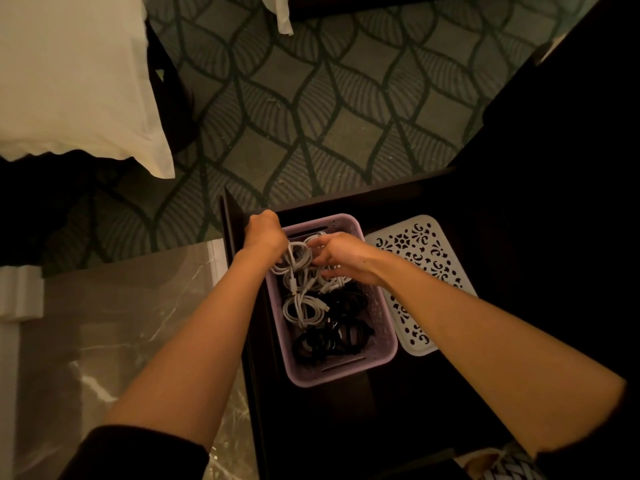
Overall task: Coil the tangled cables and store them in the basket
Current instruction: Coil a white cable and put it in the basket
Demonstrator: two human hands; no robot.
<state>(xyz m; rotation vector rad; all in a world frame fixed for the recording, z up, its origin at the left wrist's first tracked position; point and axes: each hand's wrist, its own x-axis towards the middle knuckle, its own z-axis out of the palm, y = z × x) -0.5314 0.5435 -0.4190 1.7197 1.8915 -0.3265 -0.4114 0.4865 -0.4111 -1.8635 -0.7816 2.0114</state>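
Note:
A lilac plastic basket [384, 344] stands on a dark surface. Inside lie several coiled white cables [303, 310] toward the far end and coiled black cables [332, 336] toward the near end. My left hand [263, 233] is curled at the basket's far left corner, over the white cables; what it grips is hidden. My right hand [341, 256] reaches into the basket from the right, its fingers pinching white cable loops.
A white lid with cut-out ornament [426, 271] lies flat right of the basket. A marble-look top [121, 323] is at the left. Patterned carpet [311, 116] lies beyond, with a white pillow or bedding [69, 81] at the upper left.

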